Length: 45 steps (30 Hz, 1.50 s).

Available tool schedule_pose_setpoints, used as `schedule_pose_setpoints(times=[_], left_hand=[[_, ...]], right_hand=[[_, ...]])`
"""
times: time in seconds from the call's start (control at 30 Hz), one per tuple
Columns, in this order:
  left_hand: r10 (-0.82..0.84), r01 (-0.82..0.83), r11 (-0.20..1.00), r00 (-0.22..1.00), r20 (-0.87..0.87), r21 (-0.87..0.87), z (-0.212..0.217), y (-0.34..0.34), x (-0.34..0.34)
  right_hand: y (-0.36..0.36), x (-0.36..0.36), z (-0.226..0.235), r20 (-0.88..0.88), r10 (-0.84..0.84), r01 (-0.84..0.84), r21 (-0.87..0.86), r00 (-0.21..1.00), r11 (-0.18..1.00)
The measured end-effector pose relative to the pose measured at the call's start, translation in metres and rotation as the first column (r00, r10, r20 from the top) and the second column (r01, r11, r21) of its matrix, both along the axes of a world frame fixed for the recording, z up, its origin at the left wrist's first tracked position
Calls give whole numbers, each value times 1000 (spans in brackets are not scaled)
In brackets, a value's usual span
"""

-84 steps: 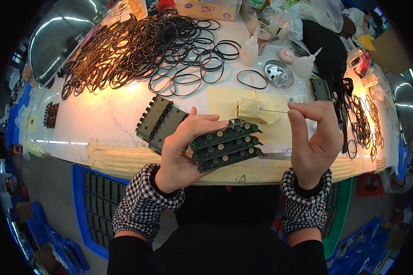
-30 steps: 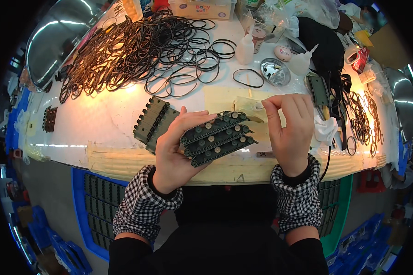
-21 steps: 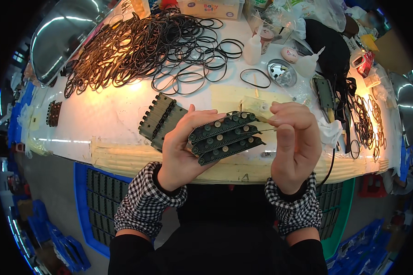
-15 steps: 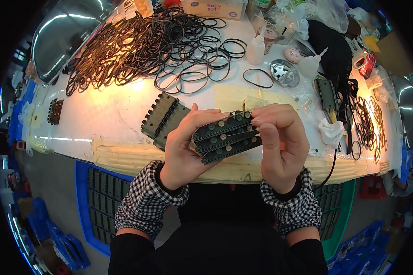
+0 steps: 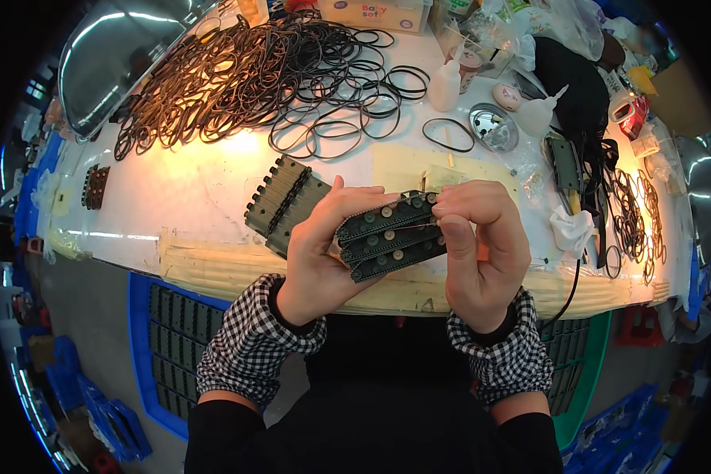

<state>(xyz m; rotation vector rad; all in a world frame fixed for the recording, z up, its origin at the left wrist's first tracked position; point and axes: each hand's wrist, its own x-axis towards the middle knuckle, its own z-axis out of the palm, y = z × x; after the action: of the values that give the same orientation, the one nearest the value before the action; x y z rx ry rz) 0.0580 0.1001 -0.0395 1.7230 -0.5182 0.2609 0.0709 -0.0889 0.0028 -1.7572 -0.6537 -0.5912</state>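
In my left hand (image 5: pixel 316 257) is a stack of dark green strips (image 5: pixel 391 235) with toothed edges and rows of round brass and green studs. My left fingers and thumb wrap round its left end, just above the table's near edge. With fingers curled and thumb bent in, my right hand (image 5: pixel 490 249) pinches the stack's right end; its fingertips cover the exact spot held. On the table behind my left hand rests a similar green bundle (image 5: pixel 284 197) with black knobs along one side and a dark band round it.
A big heap of black elastic loops (image 5: pixel 237 87) covers the table's back left. Toward the back right stand a white squeeze bottle (image 5: pixel 444 85) and a round metal dish (image 5: pixel 494 126). A small brown bundle (image 5: pixel 95 187) lies far left. Below, a blue crate (image 5: pixel 141 340) holds green pieces.
Both hands keep hold of the stack, which has tilted slightly. My right fingertips have shifted a little at its right end. The view has moved slightly.
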Motion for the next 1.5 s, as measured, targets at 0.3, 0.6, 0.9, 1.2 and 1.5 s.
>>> schedule_pose_setpoints(times=[0.3,0.6,0.9,1.2,1.5], left_hand=[[-9,9,1000,1000,7,-12,-1,2,0],[-1,1,1000,1000,13,-28,-2,1,1],[-12,12,999,1000,-8,-51,0,0,0],[-6,6,999,1000,-2,-43,-1,2,-1],[-13,13,998,1000,0,-55,-3,2,0]], right_hand=[[-29,8,6,114,-337,348,-101,935,932],[-36,13,10,379,-411,545,-387,829,744],[-10,-7,5,-63,29,-27,33,998,999],[-5,-7,2,-63,31,-31,4,998,1000],[-9,-6,6,-68,-56,63,112,996,992]])
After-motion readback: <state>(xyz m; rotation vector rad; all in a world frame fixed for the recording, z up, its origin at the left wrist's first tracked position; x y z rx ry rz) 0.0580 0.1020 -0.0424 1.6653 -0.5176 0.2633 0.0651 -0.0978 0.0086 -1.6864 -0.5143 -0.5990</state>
